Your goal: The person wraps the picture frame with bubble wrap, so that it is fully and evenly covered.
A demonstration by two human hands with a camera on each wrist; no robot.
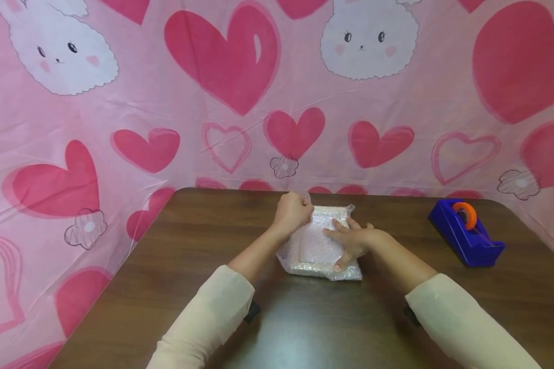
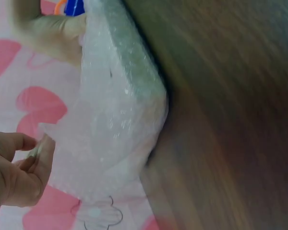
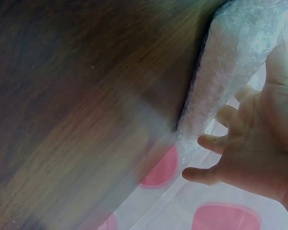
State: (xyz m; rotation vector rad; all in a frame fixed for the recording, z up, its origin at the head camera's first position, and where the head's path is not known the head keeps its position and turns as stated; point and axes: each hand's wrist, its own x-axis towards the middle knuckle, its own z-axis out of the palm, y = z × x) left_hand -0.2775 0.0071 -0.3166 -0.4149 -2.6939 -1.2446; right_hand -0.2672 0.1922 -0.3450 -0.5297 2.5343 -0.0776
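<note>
A flat rectangular object, pale and frame-like, lies on the table wrapped in clear bubble wrap [image 1: 320, 246]. My left hand [image 1: 293, 212] is at the package's upper left and pinches a loose edge of the wrap. In the left wrist view, the thumb and fingers of that left hand [image 2: 24, 167] hold the lifted sheet of bubble wrap [image 2: 105, 129]. My right hand [image 1: 355, 241] rests on the right part of the package with its fingers spread. Its spread fingers also show against the wrapped side in the right wrist view.
A blue tape dispenser [image 1: 466, 238] with an orange tape roll core [image 1: 465, 215] stands on the right of the brown wooden table [image 1: 203, 225]. Behind the table hangs a pink cloth [image 1: 304, 92] printed with hearts and rabbit faces.
</note>
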